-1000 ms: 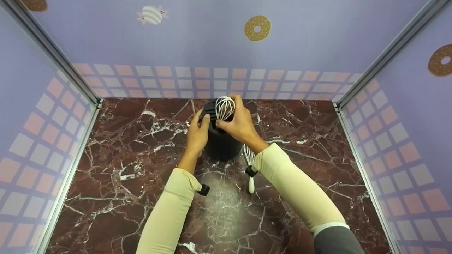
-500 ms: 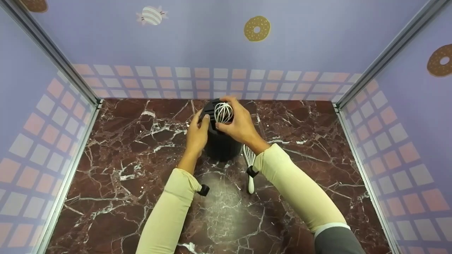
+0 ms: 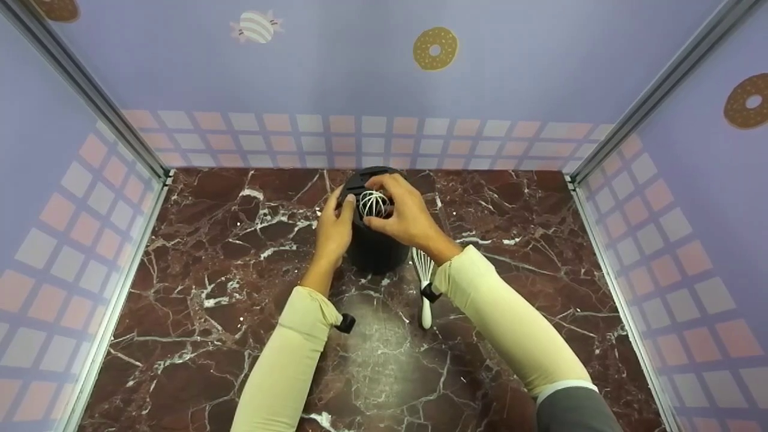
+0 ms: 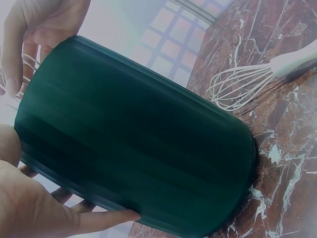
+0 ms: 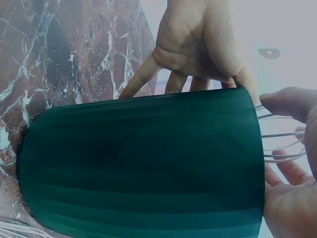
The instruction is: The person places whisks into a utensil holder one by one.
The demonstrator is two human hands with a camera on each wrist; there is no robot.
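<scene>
A dark ribbed utensil holder (image 3: 378,255) with a slotted top stands on the marble surface near the back wall. My left hand (image 3: 336,228) grips its left side, thumb at the top edge and fingers spread along the wall in the left wrist view. Handle down, a whisk (image 3: 373,205) sits in the holder's top, only its white wire loops showing above the rim. The thumb and fingers of my right hand (image 3: 411,216) curl around these loops. The whisk's handle is hidden inside the holder.
A second whisk (image 3: 426,312) with a white handle lies on the marble surface (image 3: 240,288), right of the holder and beside my right sleeve. Lilac panels with a tile pattern (image 3: 372,144) enclose the surface at the back and both sides.
The whisk in my right hand has moved down into the holder, and the right hand has lowered with it. My left hand stays on the holder.
</scene>
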